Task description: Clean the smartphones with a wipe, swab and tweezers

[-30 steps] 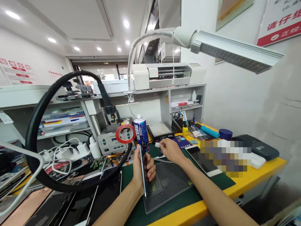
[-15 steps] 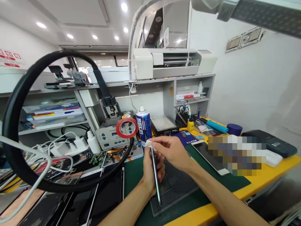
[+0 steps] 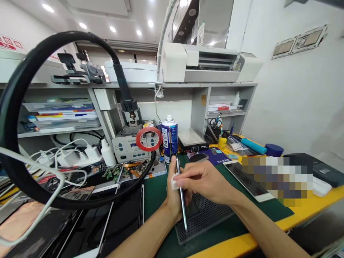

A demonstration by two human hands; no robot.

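Note:
My left hand (image 3: 173,200) grips a slim phone (image 3: 184,211) tilted up edge-on, its shiny side rim towards me. Between the thumb and fingers of my right hand (image 3: 209,181) is a small white wipe (image 3: 174,182), pressed against the phone's edge around the upper middle. The phone's front and back are mostly out of sight. Below both hands lies a black perforated pad (image 3: 206,220) on a green mat (image 3: 153,204). A dark flat piece (image 3: 192,208) rests on the pad, partly hidden behind the phone.
At left, a thick black hose (image 3: 67,204) loops over dark screens (image 3: 122,215). Behind my hands stand a blue spray can (image 3: 169,138), a roll of red tape (image 3: 139,139) and a hot plate (image 3: 192,140). A white tablet (image 3: 249,182) lies to the right.
The white wipe in my right hand has moved from the phone's top end down along its edge. The phone stays in my left hand. The camera view has shifted slightly.

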